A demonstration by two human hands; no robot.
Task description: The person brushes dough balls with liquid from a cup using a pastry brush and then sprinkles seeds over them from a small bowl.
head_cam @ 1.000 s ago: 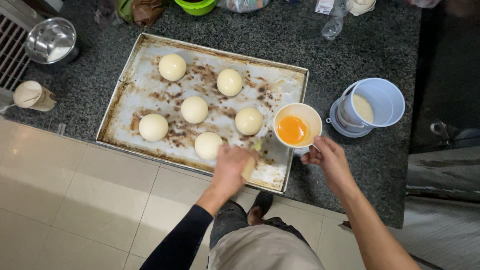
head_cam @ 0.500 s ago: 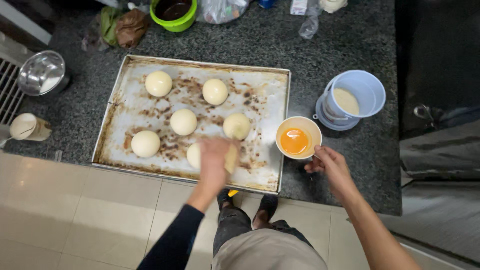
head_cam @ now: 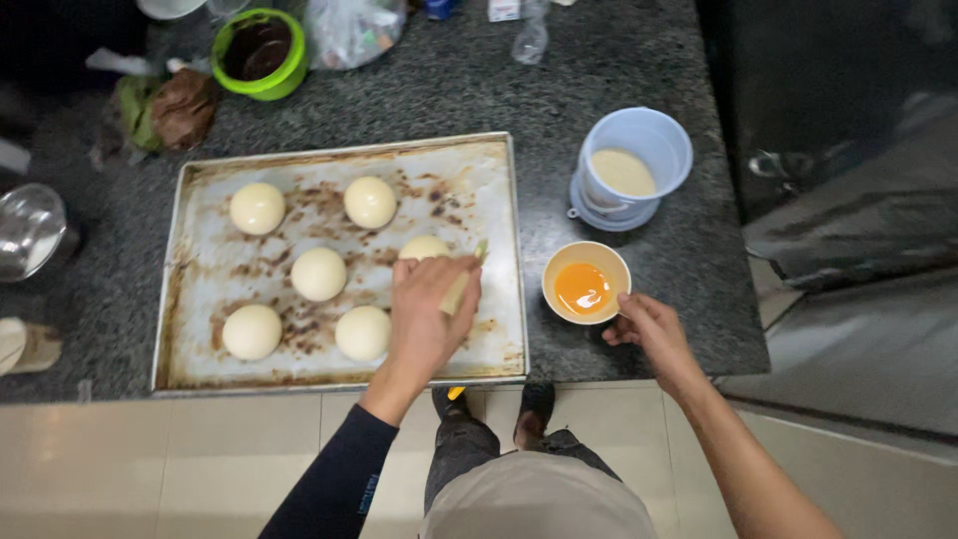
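A worn metal baking tray [head_cam: 200, 369] lies on the dark granite counter and holds several round pale dough balls, such as one [head_cam: 318, 273] in the middle. My left hand [head_cam: 429, 319] is shut on a pastry brush [head_cam: 475, 258]. The brush tip rests by the right-hand dough ball [head_cam: 423, 246], which the hand partly hides. My right hand [head_cam: 649, 329] grips the near rim of a small cream bowl [head_cam: 559, 262] of orange egg wash, just right of the tray.
A pale blue tub [head_cam: 649, 135] with cream liquid stands behind the small bowl. A green bowl [head_cam: 261, 52], a plastic bag [head_cam: 349, 30] and a bottle [head_cam: 529, 38] line the back. A steel bowl [head_cam: 25, 230] sits at the left. The counter ends past the tub on the right.
My left hand has moved with the brush from the front dough ball farther up the tray to the right-hand ball. My right hand stays at the egg bowl.
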